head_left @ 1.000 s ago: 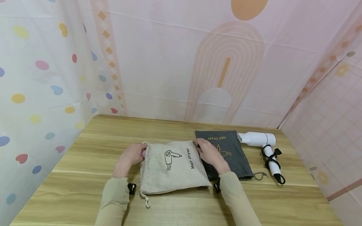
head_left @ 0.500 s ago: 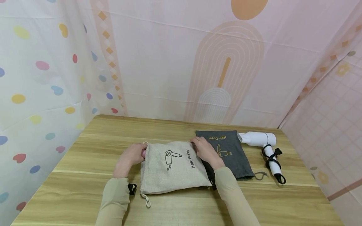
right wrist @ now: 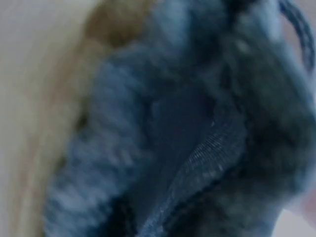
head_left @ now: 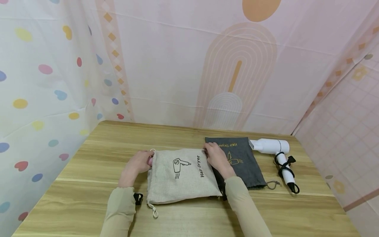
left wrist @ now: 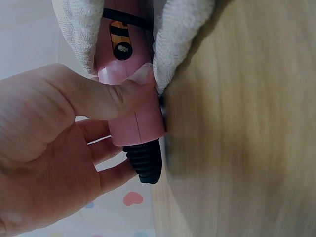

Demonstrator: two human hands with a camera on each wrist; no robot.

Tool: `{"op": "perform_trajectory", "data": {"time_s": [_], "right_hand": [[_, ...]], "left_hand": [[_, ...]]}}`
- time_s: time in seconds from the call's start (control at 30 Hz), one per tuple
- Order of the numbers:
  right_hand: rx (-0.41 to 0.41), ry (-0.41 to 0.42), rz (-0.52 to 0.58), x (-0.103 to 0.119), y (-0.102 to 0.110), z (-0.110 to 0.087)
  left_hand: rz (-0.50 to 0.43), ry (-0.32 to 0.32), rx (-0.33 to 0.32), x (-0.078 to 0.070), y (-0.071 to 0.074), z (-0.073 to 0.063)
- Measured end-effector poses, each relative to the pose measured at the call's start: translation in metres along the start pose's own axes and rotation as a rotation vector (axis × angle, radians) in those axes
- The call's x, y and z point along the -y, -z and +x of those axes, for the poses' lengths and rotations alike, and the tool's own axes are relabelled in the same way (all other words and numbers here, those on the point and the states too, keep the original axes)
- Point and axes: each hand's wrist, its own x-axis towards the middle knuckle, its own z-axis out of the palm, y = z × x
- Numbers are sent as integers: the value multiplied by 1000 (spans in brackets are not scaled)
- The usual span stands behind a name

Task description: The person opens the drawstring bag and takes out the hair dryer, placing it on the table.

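A beige drawstring bag printed "Hair Dryer" lies flat on the table. At its left opening, my left hand grips the handle of a pink hair dryer. In the left wrist view the thumb lies across the handle, above a black cord sleeve; the rest of the dryer is inside the bag. My right hand pinches the bag's far right corner, its fingertips partly hidden. The right wrist view is filled by the blurred, gaping mouth of a dark grey drawstring bag.
The dark grey bag lies under and beyond my right hand. To its right is a white hair dryer with its black cord wrapped round the handle. Patterned curtains close off the table's back and sides.
My right hand shifts slightly left along the beige bag's right edge, then back to its far corner. The left hand keeps its hold on the pink hair dryer.
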Motion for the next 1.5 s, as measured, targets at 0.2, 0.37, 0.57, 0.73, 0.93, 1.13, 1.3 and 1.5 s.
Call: {"op": "perform_trajectory", "data": {"time_s": [0.2,0.37,0.57,0.73,0.93,1.13,1.3,1.5], "right_hand": [[-73,-24,-2,-1,2,-2],[-116,-69,-3,-6,4,-5],[-167,-99,3,-11,5,-7],[-162,-93,-12,-12,3,-9],[-157,-73,-27,-13,4,-15],[-154,-32,-3,-13,8,-20],[-128,15,43,-10,11,-23],[-79,10,83,-6,14,-26]], "left_hand": [[-23,6,-6,1,-2,1],[-44,15,-20,3,-2,1],[-41,51,-17,5,1,-1],[-28,64,0,2,3,-1],[-30,20,41,-1,4,2],[-41,11,15,-3,3,2],[-46,12,-30,-5,4,0],[-13,26,-107,-5,2,-1]]}}
